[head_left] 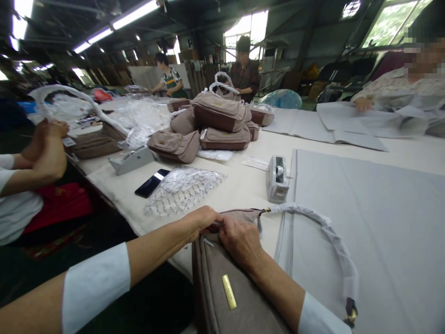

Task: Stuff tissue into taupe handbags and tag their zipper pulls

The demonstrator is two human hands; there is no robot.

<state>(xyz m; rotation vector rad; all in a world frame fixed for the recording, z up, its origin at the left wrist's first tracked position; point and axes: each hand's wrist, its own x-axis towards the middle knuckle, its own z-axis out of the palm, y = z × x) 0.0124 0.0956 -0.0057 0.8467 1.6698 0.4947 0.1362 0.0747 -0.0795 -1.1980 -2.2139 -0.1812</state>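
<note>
Handbag (212,273) in grey-brown fabric, lying at the near edge of the table (243,190), just in front of the person. A small gold plate (229,291) shows on its near face. Both hands meet at the bag's top edge: the left hand (203,220) has its fingers closed in a pinch on that edge, and the right hand (239,241) grips the same edge just beside it, fingers curled down on the fabric – the two hands are touching or nearly so. The bag's handle (327,223), wrapped in white, arcs away to the right over a large grey sheet (375,222).

Beyond the hands stands a grey tape dispenser (277,178). To its left lie a clear netted wrapper (182,188) and a dark phone (152,182), with a second dispenser (132,160) further left. A pile of bags (215,125) of the same colour sits at the far middle of the table. At the left edge a co-worker's hands (48,144) are held together – other people work at the far and right sides.
</note>
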